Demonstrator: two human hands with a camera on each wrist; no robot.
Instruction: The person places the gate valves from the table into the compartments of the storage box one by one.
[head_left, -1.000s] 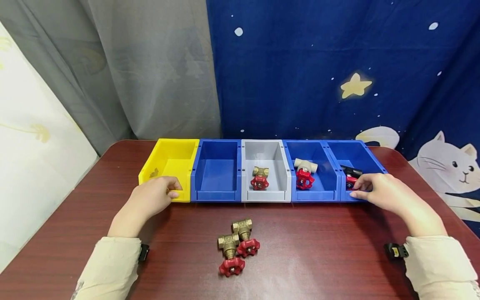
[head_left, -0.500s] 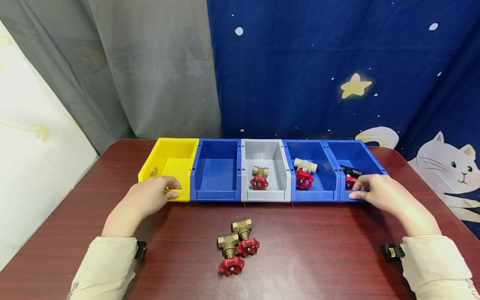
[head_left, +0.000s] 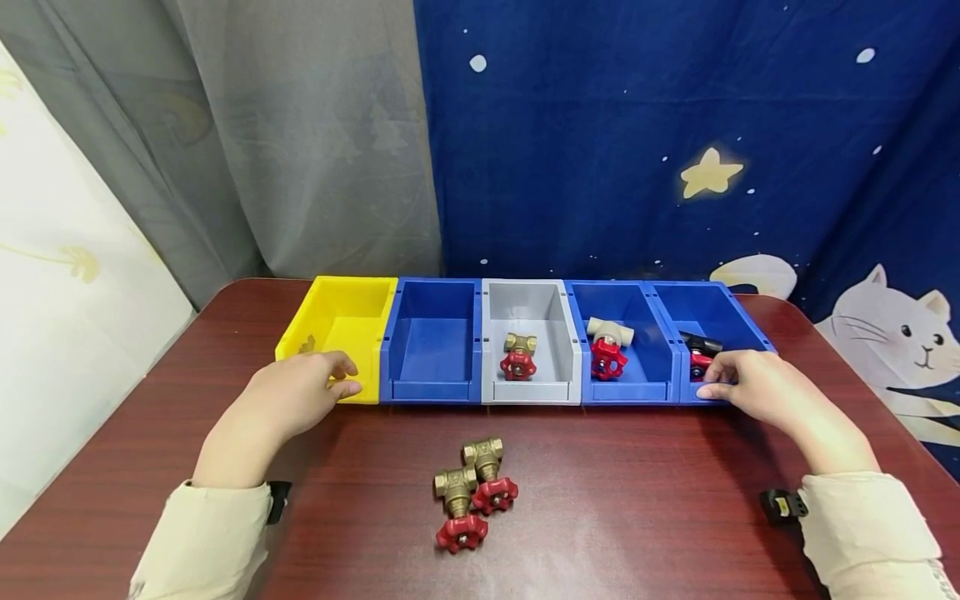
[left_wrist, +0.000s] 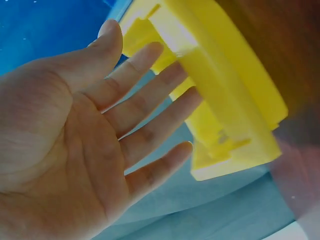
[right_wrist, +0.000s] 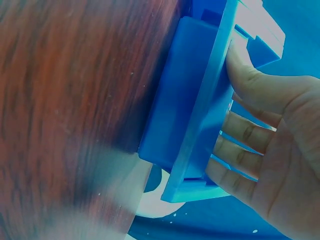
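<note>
My left hand [head_left: 296, 396] hovers at the front of the yellow bin [head_left: 352, 333], fingers extended and thumb apart. In the left wrist view its fingertips overlap the front rim of the bin, and the palm holds nothing. My right hand [head_left: 761, 392] grips the front wall of the rightmost blue bin [head_left: 686, 304], with the thumb on the outside and fingers inside. A part with a black body and red handle [head_left: 700, 358] lies in that bin, half hidden behind the fingers. Two brass gate valves with red handwheels, the nearer valve [head_left: 459, 504] and the farther valve [head_left: 489, 475], lie together on the table.
Between the end bins stand a blue bin [head_left: 438, 342], a grey bin [head_left: 536, 312] with a brass gate valve [head_left: 519, 357], and another blue bin [head_left: 645, 367] with a white plastic valve [head_left: 609, 346]. Curtains [head_left: 600, 167] hang behind the table [head_left: 615, 517].
My left thumb and fingers have come off the yellow bin's front edge and spread apart, the forearm shifting slightly left. The right hand keeps its grip, nearly still.
</note>
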